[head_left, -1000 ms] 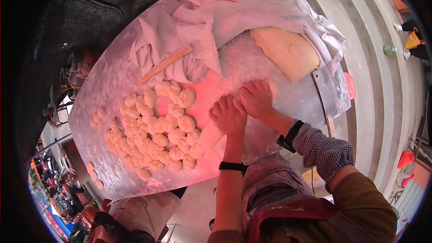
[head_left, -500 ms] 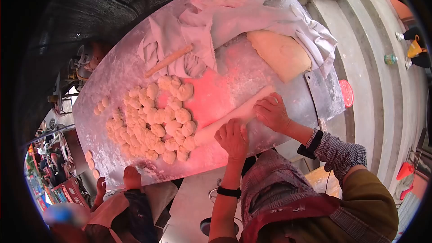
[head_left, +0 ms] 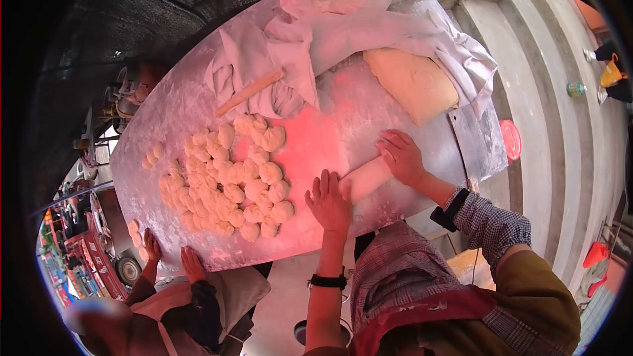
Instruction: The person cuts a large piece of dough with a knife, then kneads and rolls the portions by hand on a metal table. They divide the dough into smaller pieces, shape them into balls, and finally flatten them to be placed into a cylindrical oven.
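A short, thick roll of pale dough (head_left: 368, 178) lies on the floured metal table (head_left: 316, 227) between my hands. At its left end, my left hand (head_left: 330, 203) rests with its fingers spread, the thumb side against the dough. Over the right end lies my right hand (head_left: 401, 159), its fingers stretched out past the roll. Left of my left hand is a large cluster of round dough pieces (head_left: 231, 173). A wide slab of dough (head_left: 412, 84) sits farther back, partly beside a pale cloth (head_left: 343, 33).
A rolling pin (head_left: 250, 92) lies on the cloth's left part. At the right edge is a broad metal blade (head_left: 479, 142), near a red round lid (head_left: 510, 139). A co-worker's hands (head_left: 193, 264) touch the near left edge. Concrete steps (head_left: 521, 79) rise at right.
The long dough roll is now much shorter and thicker, its left end drawn away from the dough pieces. My left hand's fingers have spread. The co-worker's hands have flattened on the table edge.
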{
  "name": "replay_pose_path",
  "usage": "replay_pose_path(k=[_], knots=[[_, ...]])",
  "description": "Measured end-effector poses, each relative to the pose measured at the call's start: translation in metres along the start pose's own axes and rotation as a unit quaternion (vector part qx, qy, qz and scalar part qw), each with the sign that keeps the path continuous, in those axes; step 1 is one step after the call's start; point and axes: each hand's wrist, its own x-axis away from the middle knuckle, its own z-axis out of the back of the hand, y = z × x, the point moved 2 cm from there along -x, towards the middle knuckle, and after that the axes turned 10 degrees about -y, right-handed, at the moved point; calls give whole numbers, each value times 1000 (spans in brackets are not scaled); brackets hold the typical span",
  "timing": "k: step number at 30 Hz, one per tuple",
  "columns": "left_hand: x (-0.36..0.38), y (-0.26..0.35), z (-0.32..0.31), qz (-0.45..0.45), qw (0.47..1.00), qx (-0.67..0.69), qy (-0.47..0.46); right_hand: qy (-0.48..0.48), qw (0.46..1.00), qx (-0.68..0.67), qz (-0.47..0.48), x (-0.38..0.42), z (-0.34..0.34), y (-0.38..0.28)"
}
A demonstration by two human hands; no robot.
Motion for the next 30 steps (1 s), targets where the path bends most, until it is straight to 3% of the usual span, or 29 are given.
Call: replay_pose_path(k=[4,7,9,10,11,12,14,16,20,21,22,25,28,30], knots=[[-104,-18,2,12,996,69,52,54,998,-2,22,-77,24,-7],[-156,-12,8,51,986,157,14,63,992,-46,95,-141,70,-7],[-156,2,18,106,988,98,-50,156,984,-78,43,-206,104,11],[-161,9,30,121,986,105,-40,176,981,-73,27,-241,118,25],[-159,12,39,126,982,96,-99,195,979,-56,15,-276,120,52],[-154,9,45,141,974,87,-157,153,983,-98,-35,-310,120,84],[-155,10,50,148,971,97,-161,73,991,-13,-114,-373,107,164],[-154,6,49,142,972,119,-146,22,989,132,-59,-425,85,254],[-155,-1,44,126,973,159,-111,-131,942,235,-202,-470,61,231],[-156,-3,47,127,969,172,-119,-35,970,231,-62,-490,15,328],[-158,-5,47,138,968,175,-116,57,964,247,79,-505,-26,405],[-161,-9,52,128,965,183,-137,-117,952,207,-192,-484,14,307],[-160,-8,60,141,958,195,-154,-137,974,149,-103,-478,-17,376],[-158,-8,57,136,964,192,-123,-148,973,126,-125,-471,-3,379]])
